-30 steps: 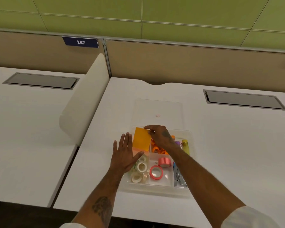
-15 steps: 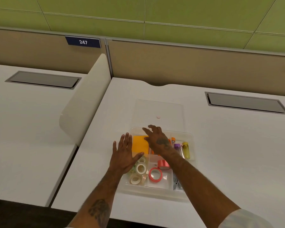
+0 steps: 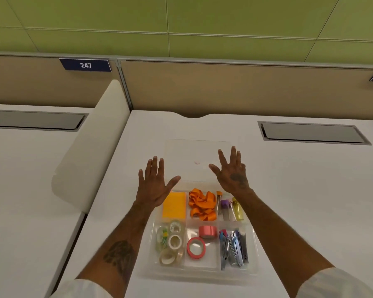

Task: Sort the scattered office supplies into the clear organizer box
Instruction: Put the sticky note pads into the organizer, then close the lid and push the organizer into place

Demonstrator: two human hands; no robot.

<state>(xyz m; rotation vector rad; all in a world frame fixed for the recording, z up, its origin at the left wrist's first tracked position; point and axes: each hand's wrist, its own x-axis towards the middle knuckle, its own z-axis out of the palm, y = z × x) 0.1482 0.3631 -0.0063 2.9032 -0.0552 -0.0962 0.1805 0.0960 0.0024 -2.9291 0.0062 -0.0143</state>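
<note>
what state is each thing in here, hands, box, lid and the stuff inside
left hand: open, fingers spread, holding nothing
right hand: open, fingers spread, holding nothing
clear organizer box: uncovered, every compartment filled
clear lid: off, lying flat on the desk behind the box
orange sticky notes: lying flat in the back left compartment
orange ribbon: bunched in the back middle compartment
pink tape rolls: one flat, one on its side

Left hand [image 3: 153, 186] hides the organizer box [image 3: 253, 250] far-left corner.
</note>
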